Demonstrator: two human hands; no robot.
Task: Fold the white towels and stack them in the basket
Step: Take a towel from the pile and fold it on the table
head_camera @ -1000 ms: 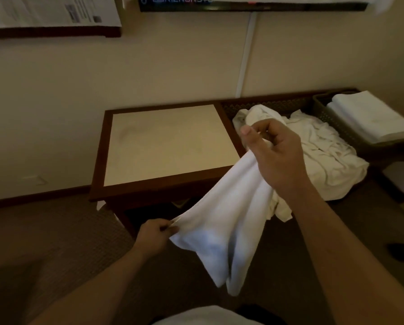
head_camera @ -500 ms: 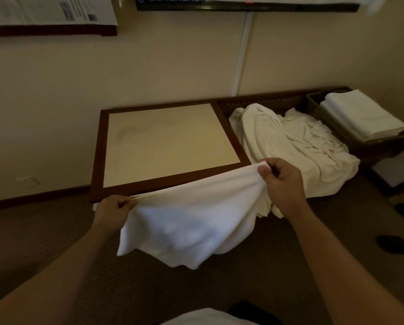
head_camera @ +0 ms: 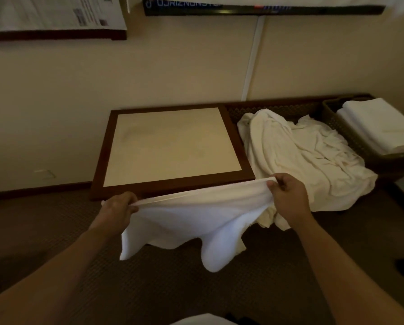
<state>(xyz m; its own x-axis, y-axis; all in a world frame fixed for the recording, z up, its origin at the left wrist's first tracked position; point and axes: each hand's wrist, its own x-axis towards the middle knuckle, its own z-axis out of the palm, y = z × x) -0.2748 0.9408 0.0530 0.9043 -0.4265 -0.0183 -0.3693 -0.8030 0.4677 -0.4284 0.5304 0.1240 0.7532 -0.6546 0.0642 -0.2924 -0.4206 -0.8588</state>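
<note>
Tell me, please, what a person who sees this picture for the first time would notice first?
First, the white towel stretched in the middle foreground: the left hand and the right hand each grip a top corner, in front of the small table. Next, the heap of unfolded towels to the table's right. At the far right, folded towels lie stacked in the dark basket.

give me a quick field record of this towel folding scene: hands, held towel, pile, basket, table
left hand: grips the left end of the held towel's top edge
right hand: pinches the right end of the same edge
held towel: white, stretched between both hands, lower part hanging in front of the table's near edge
table: dark wood frame, light top
pile: crumpled white towels, right of the table
basket: dark woven, far right, holds folded towels
</note>
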